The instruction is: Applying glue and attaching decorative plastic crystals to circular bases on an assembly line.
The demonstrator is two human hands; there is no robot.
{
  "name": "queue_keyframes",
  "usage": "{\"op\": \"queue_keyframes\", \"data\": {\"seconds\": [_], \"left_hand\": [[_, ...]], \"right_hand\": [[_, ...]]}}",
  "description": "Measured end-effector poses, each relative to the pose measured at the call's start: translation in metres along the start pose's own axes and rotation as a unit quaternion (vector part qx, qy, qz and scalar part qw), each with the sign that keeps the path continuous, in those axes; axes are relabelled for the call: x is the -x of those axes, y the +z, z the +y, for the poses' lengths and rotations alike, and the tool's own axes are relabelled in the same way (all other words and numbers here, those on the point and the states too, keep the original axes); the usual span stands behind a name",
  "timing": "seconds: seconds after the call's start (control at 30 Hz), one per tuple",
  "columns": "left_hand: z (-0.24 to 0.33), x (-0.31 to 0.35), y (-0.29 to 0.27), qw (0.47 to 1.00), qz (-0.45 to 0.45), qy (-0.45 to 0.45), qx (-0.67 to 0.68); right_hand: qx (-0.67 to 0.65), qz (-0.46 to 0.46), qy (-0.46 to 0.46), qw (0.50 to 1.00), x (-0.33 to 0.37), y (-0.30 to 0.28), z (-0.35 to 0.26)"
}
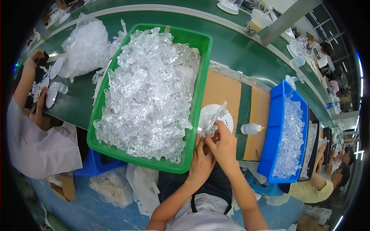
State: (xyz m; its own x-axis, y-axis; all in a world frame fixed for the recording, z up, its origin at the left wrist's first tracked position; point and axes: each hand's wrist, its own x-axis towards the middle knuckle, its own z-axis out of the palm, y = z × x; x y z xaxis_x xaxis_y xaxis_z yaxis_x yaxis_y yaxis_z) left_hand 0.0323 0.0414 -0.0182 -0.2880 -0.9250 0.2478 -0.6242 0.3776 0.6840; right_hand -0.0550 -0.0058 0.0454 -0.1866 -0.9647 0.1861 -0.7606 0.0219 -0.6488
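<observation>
Just past the green tub's right side, both hands meet over a white round disc (229,117) with small holes. My right hand (224,148) pinches the lower end of a clear plastic figure-like piece (220,112), which tilts up and to the right over the disc. My left hand (201,161) is close against the right one, its fingers bent together near the disc's lower edge. Whatever its fingertips grip is hidden. Clear plastic pieces (148,88) are heaped in the large green tub (207,61), partly over a printed sheet.
A small white bottle (251,128) with a yellowish tip lies right of the disc, beside brown cardboard (257,106). Farther right stands a blue bin (274,115) of small clear pieces. A clear bag (86,46) sits far left, near a co-worker's arm (25,77). A drink cup (256,22) stands behind.
</observation>
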Motion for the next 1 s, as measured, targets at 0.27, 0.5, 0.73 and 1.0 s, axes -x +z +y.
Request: {"op": "queue_keyframes", "data": {"seconds": [0.27,0.5,0.73,1.0], "left_hand": [[-0.006,0.013,-0.013,0.999,0.025,-0.028,0.022],[-0.01,0.005,-0.016,1.0,-0.003,-0.004,0.003],[-0.014,0.007,-0.018,1.0,-0.01,0.002,-0.001],[-0.012,0.004,-0.013,0.999,0.012,0.024,0.021]], "right_hand": [[0.049,-0.023,-0.047,0.997,-0.006,-0.004,0.005],[-0.107,-0.054,0.053,0.991,-0.006,-0.009,0.021],[-0.057,-0.059,0.038,0.996,-0.005,-0.006,0.007],[0.035,-0.018,-0.012,0.999,-0.002,-0.003,0.002]]}}
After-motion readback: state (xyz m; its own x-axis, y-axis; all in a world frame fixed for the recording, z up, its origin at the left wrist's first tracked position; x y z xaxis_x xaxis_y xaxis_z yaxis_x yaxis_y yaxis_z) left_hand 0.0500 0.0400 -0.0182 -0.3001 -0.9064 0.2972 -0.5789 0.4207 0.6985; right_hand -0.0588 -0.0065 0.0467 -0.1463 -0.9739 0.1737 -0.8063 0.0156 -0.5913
